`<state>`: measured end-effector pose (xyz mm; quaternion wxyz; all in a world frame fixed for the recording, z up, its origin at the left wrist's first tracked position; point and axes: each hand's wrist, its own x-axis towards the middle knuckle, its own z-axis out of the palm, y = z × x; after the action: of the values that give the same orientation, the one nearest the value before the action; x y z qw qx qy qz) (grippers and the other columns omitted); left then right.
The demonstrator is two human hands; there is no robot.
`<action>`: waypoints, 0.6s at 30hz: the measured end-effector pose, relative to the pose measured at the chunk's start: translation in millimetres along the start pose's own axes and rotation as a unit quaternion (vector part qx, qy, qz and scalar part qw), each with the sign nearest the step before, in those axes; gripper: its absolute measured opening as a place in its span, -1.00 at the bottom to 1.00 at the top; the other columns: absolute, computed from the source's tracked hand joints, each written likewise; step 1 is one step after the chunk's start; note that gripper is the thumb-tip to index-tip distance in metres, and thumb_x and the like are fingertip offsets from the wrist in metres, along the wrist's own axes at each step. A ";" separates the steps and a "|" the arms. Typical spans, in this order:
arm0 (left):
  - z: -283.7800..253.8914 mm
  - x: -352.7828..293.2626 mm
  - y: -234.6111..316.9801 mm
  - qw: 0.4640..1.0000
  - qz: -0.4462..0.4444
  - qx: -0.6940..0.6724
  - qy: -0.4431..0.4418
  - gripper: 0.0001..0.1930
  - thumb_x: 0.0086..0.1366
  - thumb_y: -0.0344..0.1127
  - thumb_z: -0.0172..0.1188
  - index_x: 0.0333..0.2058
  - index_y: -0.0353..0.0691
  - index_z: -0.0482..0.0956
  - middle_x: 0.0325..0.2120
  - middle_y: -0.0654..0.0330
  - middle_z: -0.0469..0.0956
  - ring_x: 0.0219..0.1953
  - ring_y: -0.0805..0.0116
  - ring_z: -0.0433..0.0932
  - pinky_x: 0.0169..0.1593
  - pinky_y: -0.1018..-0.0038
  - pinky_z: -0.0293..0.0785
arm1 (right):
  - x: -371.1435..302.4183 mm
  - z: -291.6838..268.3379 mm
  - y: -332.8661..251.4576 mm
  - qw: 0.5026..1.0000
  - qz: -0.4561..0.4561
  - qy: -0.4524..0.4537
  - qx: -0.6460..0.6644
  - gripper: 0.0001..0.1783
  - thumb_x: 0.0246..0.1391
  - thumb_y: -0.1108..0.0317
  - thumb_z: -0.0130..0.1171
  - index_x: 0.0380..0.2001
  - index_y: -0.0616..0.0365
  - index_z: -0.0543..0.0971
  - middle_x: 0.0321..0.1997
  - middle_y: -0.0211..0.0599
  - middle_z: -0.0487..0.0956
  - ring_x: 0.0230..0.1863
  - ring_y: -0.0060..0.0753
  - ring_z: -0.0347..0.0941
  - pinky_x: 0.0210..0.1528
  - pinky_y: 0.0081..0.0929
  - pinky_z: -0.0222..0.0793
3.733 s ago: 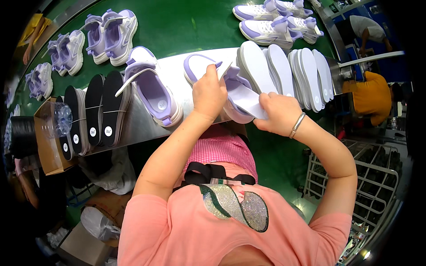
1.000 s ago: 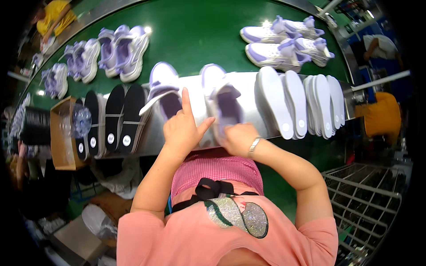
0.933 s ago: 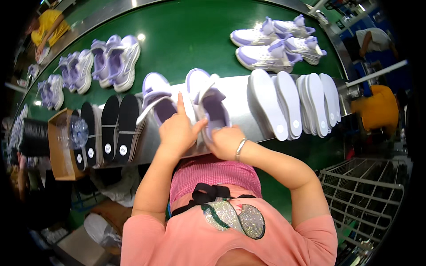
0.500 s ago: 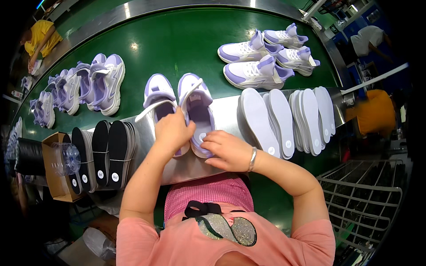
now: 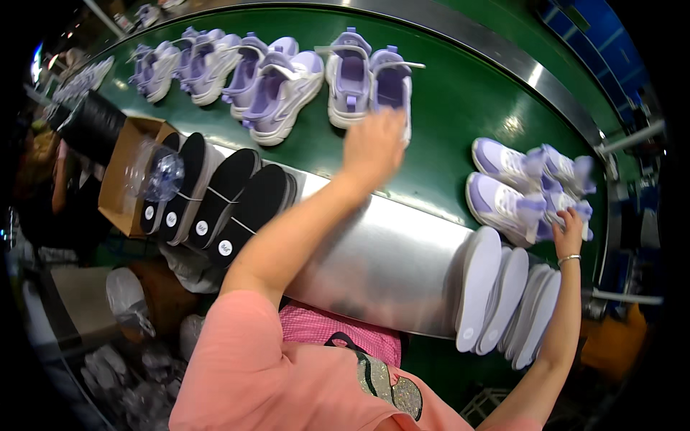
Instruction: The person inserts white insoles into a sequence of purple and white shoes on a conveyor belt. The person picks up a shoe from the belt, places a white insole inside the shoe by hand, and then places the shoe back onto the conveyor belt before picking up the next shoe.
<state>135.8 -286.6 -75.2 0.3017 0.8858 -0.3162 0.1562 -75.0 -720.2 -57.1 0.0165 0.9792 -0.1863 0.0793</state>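
Note:
A pair of white-and-lilac sneakers stands on the green belt ahead of me, a left sneaker (image 5: 350,75) and a right sneaker (image 5: 392,90), with the heels toward me. My left hand (image 5: 374,147) lies over the heel end of the right one, and its fingers are smeared by motion. Far to the right my right hand (image 5: 569,235) has its fingers closed at the heel of a sneaker (image 5: 555,202) in another group. Beside that one, a nearer sneaker (image 5: 503,205) points its toe left.
Banded stacks of black insoles (image 5: 251,208) lie at left beside a cardboard box (image 5: 118,183) with clear plastic in it. Grey-white insoles (image 5: 479,280) stand at the right end of the metal ledge (image 5: 381,258). More sneakers (image 5: 280,100) line the belt's left side.
The pair of sneakers has moved from the metal ledge onto the belt, beside the left row. My right hand has left it and reached right to another sneaker. The view has turned.

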 end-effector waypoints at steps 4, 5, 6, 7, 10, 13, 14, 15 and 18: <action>18.4 -101.9 14.9 0.988 -0.051 -0.074 -0.125 -0.51 -0.02 -0.33 0.15 -0.06 -0.24 0.30 -0.08 0.01 0.32 -0.02 0.07 0.27 0.01 0.20 0.16 | 40.7 2.3 -34.2 0.987 -0.069 -0.095 -0.113 -0.58 -0.33 0.38 0.22 -0.24 0.02 0.48 0.24 -0.05 0.06 0.23 0.04 -0.04 0.20 -0.25 -0.02; 22.1 -123.6 17.8 0.992 -0.028 -0.047 -0.116 -0.53 -0.02 -0.33 0.14 -0.07 -0.23 0.32 -0.08 0.02 0.32 -0.01 0.10 0.26 0.03 0.19 0.15 | 50.9 10.9 -37.5 0.987 -0.076 -0.100 -0.096 -0.53 -0.32 0.37 0.22 -0.19 0.03 0.46 0.24 -0.05 0.06 0.23 0.03 -0.03 0.19 -0.26 -0.02; 24.5 -139.8 18.9 0.994 -0.005 -0.019 -0.109 -0.55 -0.01 -0.32 0.13 -0.09 -0.23 0.34 -0.08 0.03 0.32 0.00 0.12 0.26 0.05 0.18 0.14 | 59.9 25.5 -33.3 0.988 -0.085 -0.105 -0.078 -0.49 -0.32 0.36 0.22 -0.14 0.03 0.43 0.24 -0.05 0.06 0.22 0.02 -0.02 0.19 -0.26 -0.01; 22.1 -146.9 19.7 0.994 0.004 -0.025 -0.107 -0.57 -0.01 -0.32 0.13 -0.11 -0.23 0.35 -0.08 0.05 0.33 0.01 0.13 0.26 0.06 0.18 0.13 | 67.7 46.5 -22.1 0.988 -0.093 -0.110 -0.060 -0.44 -0.31 0.35 0.21 -0.09 0.04 0.40 0.24 -0.04 0.05 0.22 0.01 -0.01 0.19 -0.27 -0.01; 23.0 -146.9 18.4 0.993 0.008 -0.051 -0.108 -0.64 -0.01 -0.30 0.11 -0.18 -0.23 0.39 -0.10 0.11 0.34 0.01 0.20 0.25 0.06 0.20 0.11 | 84.4 137.6 55.3 0.998 -0.049 -0.032 -0.035 -0.51 -0.27 0.35 0.18 -0.14 0.04 0.38 0.04 -0.11 0.27 0.05 -0.10 0.09 0.06 -0.30 0.09; 21.7 -144.9 19.3 0.993 0.010 -0.056 -0.107 -0.65 0.00 -0.30 0.12 -0.19 -0.24 0.39 -0.11 0.11 0.34 -0.01 0.21 0.26 0.05 0.23 0.11 | 83.8 144.7 56.5 0.997 -0.047 0.048 -0.040 -0.58 -0.26 0.36 0.17 -0.20 0.06 0.42 -0.14 -0.17 0.38 -0.21 -0.16 0.24 -0.12 -0.35 0.20; 21.5 -144.6 19.2 0.993 0.009 -0.063 -0.102 -0.65 0.00 -0.29 0.12 -0.20 -0.24 0.39 -0.12 0.11 0.34 -0.01 0.21 0.26 0.05 0.23 0.11 | 84.2 143.3 55.6 0.994 -0.059 0.091 -0.033 -0.60 -0.26 0.36 0.17 -0.22 0.07 0.43 -0.20 -0.19 0.42 -0.29 -0.19 0.29 -0.18 -0.36 0.24; 21.5 -145.4 18.5 0.992 0.009 -0.071 -0.099 -0.66 -0.01 -0.29 0.12 -0.21 -0.24 0.40 -0.12 0.12 0.35 -0.02 0.21 0.27 0.05 0.23 0.11 | 83.6 141.0 55.5 0.989 -0.070 0.128 -0.027 -0.63 -0.26 0.37 0.17 -0.24 0.07 0.45 -0.27 -0.21 0.45 -0.38 -0.21 0.34 -0.24 -0.38 0.28; 19.5 -149.9 18.5 0.993 -0.004 -0.076 -0.086 -0.64 0.01 -0.26 0.12 -0.19 -0.24 0.40 -0.11 0.10 0.34 -0.02 0.19 0.27 0.04 0.24 0.13 | 78.7 86.1 2.0 0.994 -0.080 0.071 -0.030 -0.75 -0.25 0.41 0.14 -0.36 0.12 0.51 -0.38 -0.20 0.52 -0.38 -0.24 0.43 -0.37 -0.43 0.32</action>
<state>12.7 -240.5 -152.2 0.3407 0.8717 -0.3483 0.0532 9.4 -755.9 -129.3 0.0652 0.9819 -0.1080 0.1413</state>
